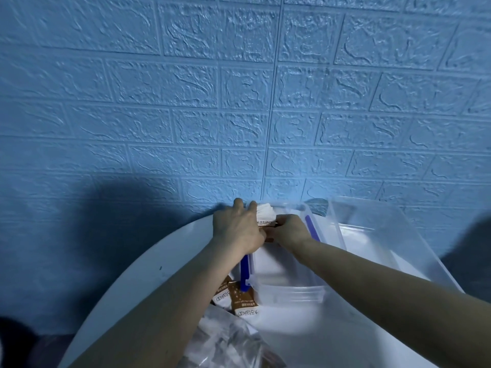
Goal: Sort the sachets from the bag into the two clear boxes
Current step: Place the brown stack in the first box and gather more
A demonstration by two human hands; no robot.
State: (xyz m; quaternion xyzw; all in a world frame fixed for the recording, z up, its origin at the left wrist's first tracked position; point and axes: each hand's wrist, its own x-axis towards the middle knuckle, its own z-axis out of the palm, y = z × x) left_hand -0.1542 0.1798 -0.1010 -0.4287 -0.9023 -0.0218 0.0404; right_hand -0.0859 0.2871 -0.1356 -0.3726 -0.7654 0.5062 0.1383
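Both hands meet at the far end of a clear box with blue clips on a round white table. My left hand grips a stack of white and brown sachets standing in that box. My right hand pinches the same stack from the right. A second clear box stands to the right, against the wall. Two brown sachets lie on the table beside the first box. The clear plastic bag with more sachets lies at the bottom of the view.
A blue embossed brick-pattern wall rises right behind the table. The table's curved edge runs down the left side, with dark shadow beyond it. My forearms cross over the bag and the near box.
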